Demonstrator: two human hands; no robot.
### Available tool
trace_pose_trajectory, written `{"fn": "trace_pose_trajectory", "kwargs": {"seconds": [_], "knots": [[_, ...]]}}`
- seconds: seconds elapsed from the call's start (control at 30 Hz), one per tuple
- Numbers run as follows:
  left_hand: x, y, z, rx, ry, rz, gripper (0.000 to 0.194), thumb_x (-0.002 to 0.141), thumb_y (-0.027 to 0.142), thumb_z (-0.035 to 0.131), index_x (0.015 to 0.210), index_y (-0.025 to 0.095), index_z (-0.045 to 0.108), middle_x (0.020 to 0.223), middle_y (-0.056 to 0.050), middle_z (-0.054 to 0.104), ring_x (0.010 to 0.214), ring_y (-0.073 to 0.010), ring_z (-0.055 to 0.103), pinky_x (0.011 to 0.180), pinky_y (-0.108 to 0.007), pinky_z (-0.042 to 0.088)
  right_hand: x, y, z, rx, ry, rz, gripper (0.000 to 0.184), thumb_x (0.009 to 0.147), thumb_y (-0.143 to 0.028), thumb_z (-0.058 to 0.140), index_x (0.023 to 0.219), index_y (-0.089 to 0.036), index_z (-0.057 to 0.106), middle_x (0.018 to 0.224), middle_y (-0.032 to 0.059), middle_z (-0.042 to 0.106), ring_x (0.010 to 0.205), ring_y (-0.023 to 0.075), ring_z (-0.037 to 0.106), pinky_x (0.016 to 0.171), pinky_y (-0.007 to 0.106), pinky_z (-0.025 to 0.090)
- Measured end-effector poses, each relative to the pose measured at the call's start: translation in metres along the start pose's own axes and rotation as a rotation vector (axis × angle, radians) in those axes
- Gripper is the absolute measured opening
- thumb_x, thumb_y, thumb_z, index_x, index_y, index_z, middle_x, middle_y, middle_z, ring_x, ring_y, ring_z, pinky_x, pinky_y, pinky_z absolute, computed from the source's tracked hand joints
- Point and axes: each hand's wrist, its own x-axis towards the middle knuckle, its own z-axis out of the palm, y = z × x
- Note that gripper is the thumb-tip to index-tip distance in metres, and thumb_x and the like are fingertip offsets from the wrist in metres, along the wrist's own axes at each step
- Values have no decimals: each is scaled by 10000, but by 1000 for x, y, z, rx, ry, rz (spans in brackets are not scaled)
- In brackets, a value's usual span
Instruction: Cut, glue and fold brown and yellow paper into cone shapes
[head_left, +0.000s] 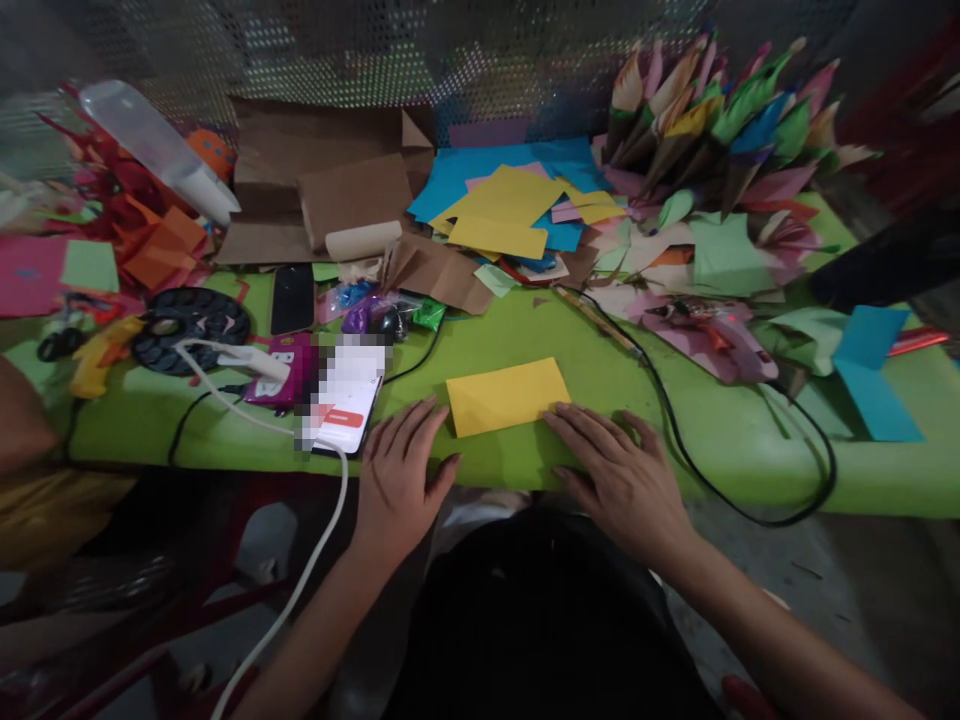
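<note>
A yellow paper rectangle (508, 396) lies flat on the green table (495, 345), close to the front edge. My left hand (405, 465) rests palm down to its left, fingers stretched out, with the fingertips near the paper's left side and the phone. On the other side, my right hand (615, 465) lies flat with fingers extended, its fingertips at the paper's lower right corner. Neither hand grips anything. Left of my left hand is a lit smartphone (345, 400), partly blurred, with a white cable (330, 535) running across it.
Yellow sheets (499, 215), blue paper (450, 180) and brown paper (322, 150) pile up at the back. Paper cones (720, 120) stand at back right. A black cord (667, 410) loops on the right. At left are a yellow glue gun (105, 355) and black palette (191, 330).
</note>
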Motion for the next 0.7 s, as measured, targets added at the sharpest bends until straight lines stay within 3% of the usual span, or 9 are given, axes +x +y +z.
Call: {"fn": "trace_pose_trajectory", "kwargs": {"seconds": [0.17,0.37,0.53,0.7], "knots": [[32,20,3,-144,-20,17,383,978,243,548,1358,199,537,1290,-126,681,1207,-287,617,978,-467,497,0,-1,-1,-28,9,-11,443,1022,-268,452,1464,-254,476,1474,79,587,1297,257,573,1081,491,293],[64,40,10,-399,-224,-1,185,964,246,601,1135,201,658,1076,-64,730,1032,-234,646,909,-409,514,0,0,0,-59,13,-26,464,1009,-232,460,1469,-289,486,1457,90,601,1284,256,578,1071,487,299],[79,44,16,-584,-351,-60,77,928,272,663,904,199,667,922,-31,727,927,-204,650,839,-364,520,0,1,1,-66,16,-29,438,1008,-260,476,1442,-299,524,1462,93,595,1277,268,575,1066,496,304],[82,36,23,-748,-430,-169,93,911,222,645,825,194,664,850,-23,697,823,-174,633,754,-316,506,0,0,-1,-63,4,-18,477,1009,-275,488,1481,-340,483,1468,81,591,1281,271,569,1067,495,308]]}}
